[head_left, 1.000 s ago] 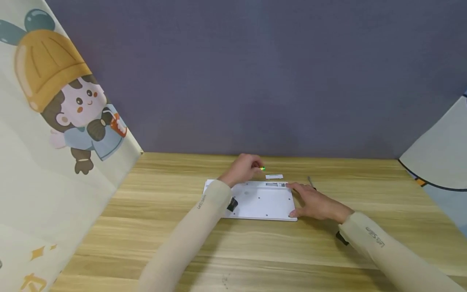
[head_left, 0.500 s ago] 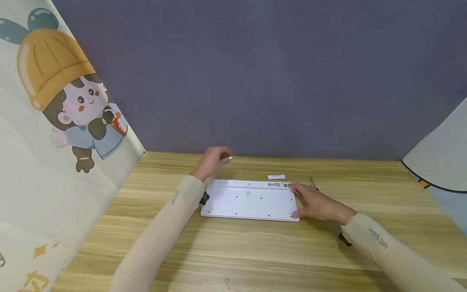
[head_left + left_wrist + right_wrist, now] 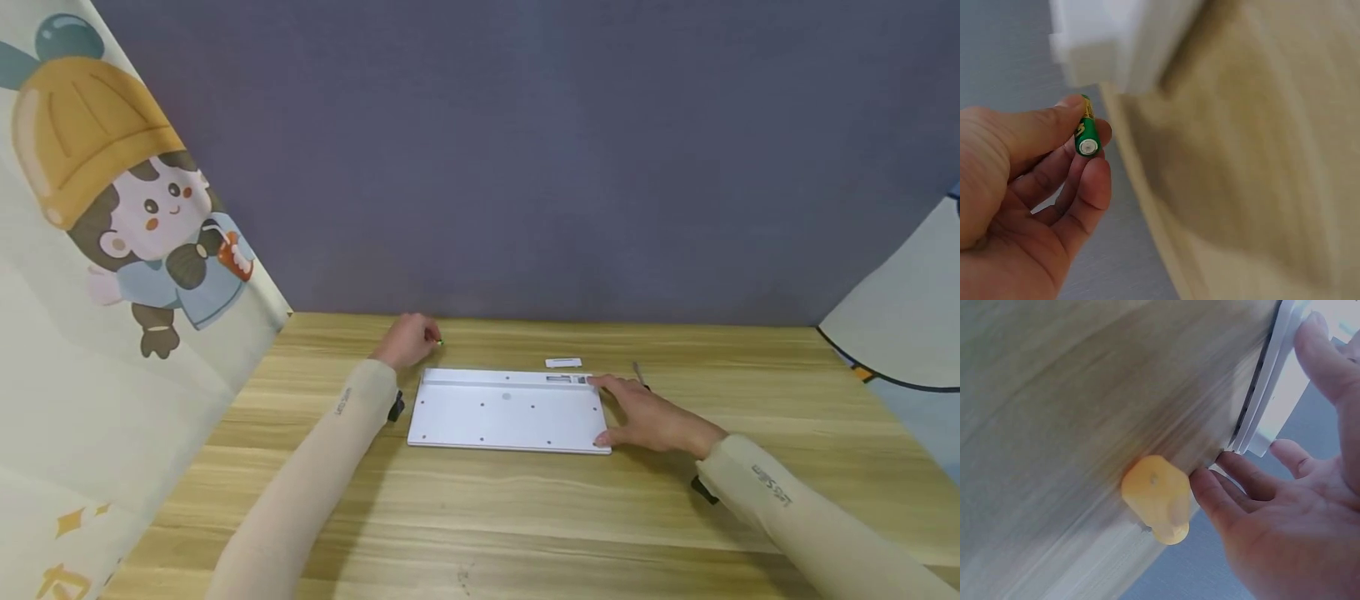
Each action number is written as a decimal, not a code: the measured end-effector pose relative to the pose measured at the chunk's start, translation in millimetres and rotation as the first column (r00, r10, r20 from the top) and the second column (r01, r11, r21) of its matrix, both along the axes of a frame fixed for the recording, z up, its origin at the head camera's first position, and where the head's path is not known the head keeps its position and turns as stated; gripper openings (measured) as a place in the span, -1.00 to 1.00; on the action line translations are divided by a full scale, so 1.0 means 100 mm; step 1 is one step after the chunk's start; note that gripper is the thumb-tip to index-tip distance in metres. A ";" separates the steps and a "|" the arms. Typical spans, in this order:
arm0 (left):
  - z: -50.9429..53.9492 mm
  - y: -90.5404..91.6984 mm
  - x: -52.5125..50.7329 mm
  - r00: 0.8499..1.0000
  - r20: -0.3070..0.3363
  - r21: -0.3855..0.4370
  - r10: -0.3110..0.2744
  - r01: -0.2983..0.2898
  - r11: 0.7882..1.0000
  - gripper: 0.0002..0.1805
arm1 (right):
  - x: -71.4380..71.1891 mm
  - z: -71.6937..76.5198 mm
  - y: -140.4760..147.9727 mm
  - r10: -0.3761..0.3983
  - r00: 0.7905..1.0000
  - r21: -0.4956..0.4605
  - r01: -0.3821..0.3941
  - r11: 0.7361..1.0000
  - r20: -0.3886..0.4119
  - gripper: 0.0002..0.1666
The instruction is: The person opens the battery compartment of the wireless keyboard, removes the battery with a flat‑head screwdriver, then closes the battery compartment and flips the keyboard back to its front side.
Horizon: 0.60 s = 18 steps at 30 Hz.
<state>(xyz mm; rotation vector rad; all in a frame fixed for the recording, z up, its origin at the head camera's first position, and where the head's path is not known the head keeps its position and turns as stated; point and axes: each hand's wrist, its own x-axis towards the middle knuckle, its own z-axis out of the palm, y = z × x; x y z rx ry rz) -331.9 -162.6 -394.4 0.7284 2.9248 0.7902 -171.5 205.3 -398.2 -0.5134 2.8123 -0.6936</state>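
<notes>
One left hand (image 3: 408,340) and one right hand (image 3: 641,414) make two altogether, with two sleeves (image 3: 300,483) and two black wrist pieces (image 3: 396,406). There is one battery (image 3: 1087,128), one keyboard (image 3: 510,417), one white cover (image 3: 563,362) and one yellow-handled tool (image 3: 1157,497). One table (image 3: 450,517), one cartoon figure (image 3: 135,200) and two orange stars (image 3: 70,522) also show.

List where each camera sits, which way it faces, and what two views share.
Head: on the head, facing forward and down at table and white keyboard; left hand, right hand, sleeves show.
Left wrist: on that wrist, facing the left hand pinching a green battery.
Right wrist: on that wrist, facing the right hand and an orange object.
Shared: head and right wrist both show the right hand touching the keyboard.
</notes>
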 end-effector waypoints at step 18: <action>-0.10 0.04 -0.16 0.971 0.166 -0.090 0.170 -0.157 0.983 -0.81 | -0.18 -0.04 0.02 0.021 1.000 0.002 -0.021 1.000 -0.002 0.09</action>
